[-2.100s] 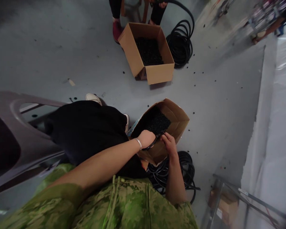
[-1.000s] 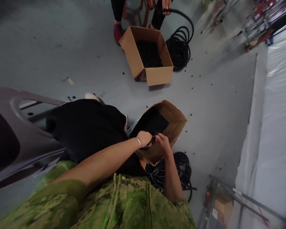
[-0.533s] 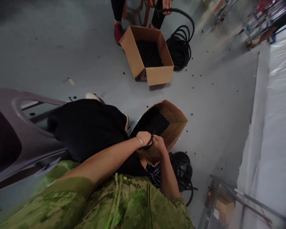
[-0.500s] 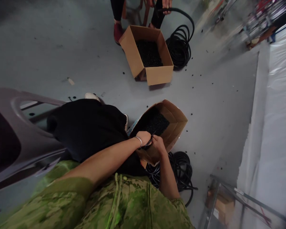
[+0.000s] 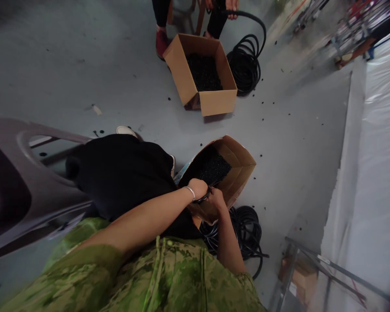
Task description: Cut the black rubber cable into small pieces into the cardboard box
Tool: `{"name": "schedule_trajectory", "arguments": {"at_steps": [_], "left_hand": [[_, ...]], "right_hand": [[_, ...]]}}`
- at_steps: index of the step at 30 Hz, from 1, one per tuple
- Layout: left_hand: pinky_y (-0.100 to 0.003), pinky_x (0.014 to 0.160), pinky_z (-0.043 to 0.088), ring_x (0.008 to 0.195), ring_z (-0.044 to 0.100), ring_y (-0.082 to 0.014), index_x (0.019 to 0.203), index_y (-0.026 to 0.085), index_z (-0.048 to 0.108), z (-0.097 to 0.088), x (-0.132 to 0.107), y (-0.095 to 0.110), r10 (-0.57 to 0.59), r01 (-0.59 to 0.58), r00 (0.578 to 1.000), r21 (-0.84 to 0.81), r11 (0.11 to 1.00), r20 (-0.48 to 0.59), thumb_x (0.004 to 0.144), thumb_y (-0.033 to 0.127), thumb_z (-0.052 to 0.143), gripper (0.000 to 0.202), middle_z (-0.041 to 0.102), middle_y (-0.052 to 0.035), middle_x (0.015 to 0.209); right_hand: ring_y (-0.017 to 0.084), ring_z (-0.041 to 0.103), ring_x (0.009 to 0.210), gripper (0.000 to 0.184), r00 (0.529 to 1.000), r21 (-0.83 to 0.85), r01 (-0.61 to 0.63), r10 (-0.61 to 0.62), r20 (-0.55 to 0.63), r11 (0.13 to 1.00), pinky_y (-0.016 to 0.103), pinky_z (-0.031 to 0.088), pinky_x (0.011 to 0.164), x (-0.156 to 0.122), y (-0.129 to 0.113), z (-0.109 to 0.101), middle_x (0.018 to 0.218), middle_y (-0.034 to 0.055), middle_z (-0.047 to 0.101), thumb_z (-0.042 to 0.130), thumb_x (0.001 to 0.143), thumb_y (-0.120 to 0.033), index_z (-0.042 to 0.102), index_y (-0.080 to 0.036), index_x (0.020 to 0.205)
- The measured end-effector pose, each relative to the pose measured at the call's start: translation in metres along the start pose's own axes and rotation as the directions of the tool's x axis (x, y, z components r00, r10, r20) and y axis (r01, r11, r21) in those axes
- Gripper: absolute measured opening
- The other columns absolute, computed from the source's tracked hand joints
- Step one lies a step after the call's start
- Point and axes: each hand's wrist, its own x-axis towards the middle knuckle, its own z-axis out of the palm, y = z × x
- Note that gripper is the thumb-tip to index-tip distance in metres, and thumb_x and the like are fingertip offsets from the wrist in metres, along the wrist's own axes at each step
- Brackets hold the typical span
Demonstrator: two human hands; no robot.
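My left hand, with a bracelet at its wrist, is closed at the near side of an open cardboard box. My right hand is closed just beside it, fingertips almost touching the left. A thin black hose curves between the two hands, and both grip it. Whether anything else sits between the fingertips is too small and dark to tell. Below the hands, the box holds a heap of small black pieces. A coil of black hose lies on the floor beside my right forearm.
Across the floor, another person's hand holds a thicker black hose above a second cardboard box of black pieces. A hose coil lies beside that box. A grey plastic chair stands at left, a metal-framed rack at lower right.
My right hand has shifted slightly down and its fingers have turned a little where they meet the left hand. The other person's hands have moved slightly on their hose.
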Motion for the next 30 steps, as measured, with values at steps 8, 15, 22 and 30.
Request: {"name": "schedule_trajectory", "arguments": {"at_steps": [8,15,22,30], "left_hand": [[-0.035,0.08,0.055,0.095,0.071,-0.0309,0.096,0.007,0.076,0.001,0.001,0.001,0.016,-0.016,0.995,0.0,1.0,-0.099,0.084,0.032,0.06,0.032,0.074,-0.0225,0.096],[-0.035,0.077,0.056,0.091,0.072,-0.0307,0.098,0.008,0.072,0.002,0.001,0.001,0.055,-0.062,0.985,-0.037,0.997,-0.165,0.082,0.033,0.061,0.032,0.074,-0.0211,0.098],[-0.037,0.078,0.055,0.09,0.072,-0.0313,0.103,0.008,0.069,-0.001,-0.002,0.004,0.073,-0.084,0.968,-0.036,0.996,-0.238,0.085,0.034,0.055,0.034,0.073,-0.0196,0.097],[-0.036,0.077,0.055,0.09,0.072,-0.0308,0.102,0.009,0.069,0.001,0.0,0.004,0.077,-0.085,0.97,-0.026,0.996,-0.232,0.084,0.034,0.057,0.033,0.074,-0.0189,0.097]], "right_hand": [[0.013,0.057,0.055,0.028,0.973,0.035,-0.13,0.134,-0.186,0.991,0.024,0.046,0.059,-0.012,-0.02,-0.041,0.071,-0.0024,0.067,0.05,0.082,-0.037,0.067,-0.023,0.1],[0.013,0.054,0.057,0.04,0.926,0.313,-0.01,0.127,-0.357,0.95,0.025,0.043,0.055,-0.021,-0.035,-0.063,0.073,-0.0008,0.064,0.057,0.079,-0.046,0.066,-0.019,0.107],[0.013,0.051,0.059,0.03,0.956,0.296,0.041,0.049,-0.29,0.954,0.026,0.04,0.059,-0.023,-0.05,-0.064,0.066,-0.0023,0.061,0.061,0.079,-0.046,0.068,-0.019,0.09],[0.013,0.051,0.06,0.025,0.968,0.337,0.059,0.029,-0.248,0.94,0.026,0.04,0.059,-0.028,-0.054,-0.068,0.068,-0.0017,0.061,0.061,0.079,-0.043,0.068,-0.019,0.085]]}}
